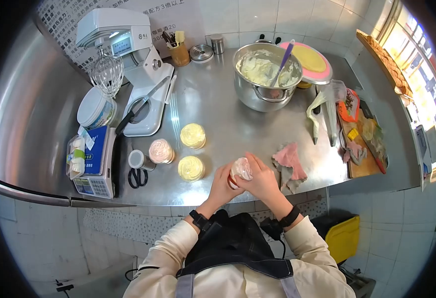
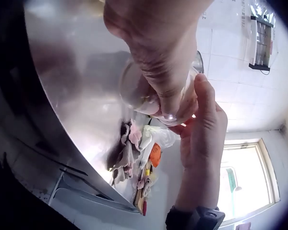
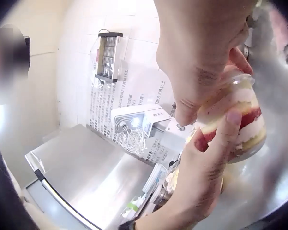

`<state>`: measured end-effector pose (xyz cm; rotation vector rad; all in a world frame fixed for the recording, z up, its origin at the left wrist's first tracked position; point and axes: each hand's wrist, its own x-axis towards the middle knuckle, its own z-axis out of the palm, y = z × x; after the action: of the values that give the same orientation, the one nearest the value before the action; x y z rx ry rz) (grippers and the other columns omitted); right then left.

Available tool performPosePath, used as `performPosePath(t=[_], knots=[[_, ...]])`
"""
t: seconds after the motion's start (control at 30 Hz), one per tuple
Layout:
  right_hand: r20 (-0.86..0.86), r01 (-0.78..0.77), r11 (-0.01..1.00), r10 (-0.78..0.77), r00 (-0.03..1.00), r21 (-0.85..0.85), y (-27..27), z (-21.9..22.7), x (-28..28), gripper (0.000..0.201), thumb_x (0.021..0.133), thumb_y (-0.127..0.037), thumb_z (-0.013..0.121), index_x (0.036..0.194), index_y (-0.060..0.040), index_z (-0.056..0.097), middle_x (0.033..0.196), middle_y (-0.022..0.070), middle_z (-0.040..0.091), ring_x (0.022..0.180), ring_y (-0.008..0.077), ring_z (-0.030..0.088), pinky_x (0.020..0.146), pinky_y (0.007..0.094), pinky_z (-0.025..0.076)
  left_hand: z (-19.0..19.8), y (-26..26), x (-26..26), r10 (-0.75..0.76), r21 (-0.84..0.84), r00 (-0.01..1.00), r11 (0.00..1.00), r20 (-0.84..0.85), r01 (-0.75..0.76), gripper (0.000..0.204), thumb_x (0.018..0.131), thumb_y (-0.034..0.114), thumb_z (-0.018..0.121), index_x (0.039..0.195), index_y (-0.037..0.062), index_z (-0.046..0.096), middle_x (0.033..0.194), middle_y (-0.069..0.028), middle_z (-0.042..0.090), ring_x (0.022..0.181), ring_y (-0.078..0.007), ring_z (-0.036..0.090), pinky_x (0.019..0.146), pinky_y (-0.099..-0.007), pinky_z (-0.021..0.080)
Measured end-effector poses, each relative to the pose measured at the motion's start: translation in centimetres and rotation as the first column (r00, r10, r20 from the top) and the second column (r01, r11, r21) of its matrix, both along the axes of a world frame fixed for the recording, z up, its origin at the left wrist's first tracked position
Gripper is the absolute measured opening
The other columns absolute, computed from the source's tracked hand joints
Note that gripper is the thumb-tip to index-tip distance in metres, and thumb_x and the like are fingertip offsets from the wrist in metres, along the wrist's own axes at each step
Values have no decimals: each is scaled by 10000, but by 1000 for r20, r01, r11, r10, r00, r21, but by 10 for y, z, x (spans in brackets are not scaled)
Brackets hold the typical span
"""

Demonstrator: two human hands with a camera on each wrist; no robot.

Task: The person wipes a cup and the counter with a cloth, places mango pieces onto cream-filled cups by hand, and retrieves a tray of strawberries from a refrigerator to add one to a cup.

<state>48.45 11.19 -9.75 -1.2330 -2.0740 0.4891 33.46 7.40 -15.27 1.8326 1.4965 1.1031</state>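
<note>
Near the counter's front edge, in the head view, my left hand (image 1: 221, 185) and right hand (image 1: 263, 181) both hold a clear dessert cup (image 1: 241, 169) topped with pale pink cream. Layers of cream, sponge and red filling show through the side of the cup (image 3: 252, 125) in the right wrist view. There the fingers of my left hand (image 3: 209, 165) wrap around its side, while my right hand (image 3: 206, 62) grips it at the rim. A pink-topped cup (image 1: 162, 151) and two yellow-topped cups, one behind (image 1: 192, 135) and one in front (image 1: 191, 169), stand to the left.
Left of the cups are black scissors (image 1: 137, 178), a small jar (image 1: 141, 160), a scale (image 1: 94, 169) and a stand mixer (image 1: 128, 54). A steel bowl (image 1: 265, 94) of cream stands behind. Rightward lie a pink cloth (image 1: 290, 161), piping bags (image 1: 332, 119) and a cutting board (image 1: 364, 164).
</note>
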Motion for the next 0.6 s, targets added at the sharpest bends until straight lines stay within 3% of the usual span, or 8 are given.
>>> performPosePath(t=[0.07, 0.2, 0.27, 0.3, 0.37, 0.4, 0.47, 0.6], knots=[[-91, -15, 984, -1, 996, -175, 0, 2, 0, 653, 684, -299, 730, 1199, 27, 497, 1137, 227, 570, 963, 333, 613, 800, 392, 511, 0, 1, -2, 17, 19, 1000, 1000, -14, -17, 772, 605, 178, 799, 1270, 43, 432, 1182, -146, 503, 1081, -313, 487, 912, -381, 417], [-119, 25, 965, -58, 991, -260, 4, 5, 0, 653, 685, -291, 726, 1200, 37, 495, 1126, 224, 576, 943, 315, 625, 791, 375, 514, 4, 2, -4, 41, 36, 999, 998, 15, -41, 768, 603, 167, 802, 1262, 37, 430, 1183, -149, 488, 1079, -299, 507, 904, -364, 432], [-90, -4, 945, -27, 996, -327, 6, 2, -1, 748, 675, -292, 745, 1273, 24, 426, 1224, 244, 503, 1055, 353, 564, 865, 394, 477, 0, 5, -6, 31, 18, 998, 999, 46, -32, 762, 607, 181, 805, 1252, 27, 429, 1194, -156, 480, 1098, -312, 486, 918, -375, 421], [-83, -2, 947, -26, 996, -322, 7, 2, -3, 748, 675, -292, 745, 1273, 24, 426, 1224, 244, 503, 1055, 353, 564, 865, 394, 477, -3, 9, -7, 16, 0, 998, 1000, 68, -17, 758, 611, 194, 808, 1241, 17, 428, 1206, -164, 471, 1118, -324, 466, 932, -387, 410], [1, 2, 991, -2, 1000, -135, 7, 3, -6, 881, 654, -255, 774, 1345, 24, 304, 1338, 272, 369, 1198, 371, 449, 951, 391, 416, -8, 13, -5, 23, 6, 992, 1000, 121, -24, 751, 609, 193, 810, 1234, 17, 431, 1201, -162, 474, 1115, -323, 471, 931, -387, 411], [6, 7, 991, -6, 1000, -133, 7, 4, -7, 881, 654, -255, 774, 1345, 24, 304, 1338, 272, 369, 1198, 371, 449, 951, 391, 416, -10, 14, -4, 32, 5, 986, 999, 166, -33, 744, 608, 191, 812, 1226, 18, 434, 1196, -160, 476, 1112, -322, 476, 930, -387, 412], [131, 3, 969, 30, 991, -247, 6, 10, -7, 1000, 617, -260, 807, 1382, 3, 219, 1410, 260, 251, 1293, 394, 306, 1020, 408, 339, -12, 15, -2, 36, 25, 981, 999, 189, -42, 743, 607, 189, 813, 1224, 18, 435, 1193, -159, 477, 1109, -322, 479, 930, -384, 411], [156, 2, 985, 26, 987, -175, 9, 20, 2, 996, 618, -289, 808, 1387, -19, 237, 1387, 265, 282, 1247, 424, 351, 1012, 435, 340, -18, 15, -1, 36, 49, 959, 997, 282, -52, 757, 588, 176, 826, 1219, 18, 440, 1183, -156, 481, 1103, -320, 489, 926, -374, 415]])
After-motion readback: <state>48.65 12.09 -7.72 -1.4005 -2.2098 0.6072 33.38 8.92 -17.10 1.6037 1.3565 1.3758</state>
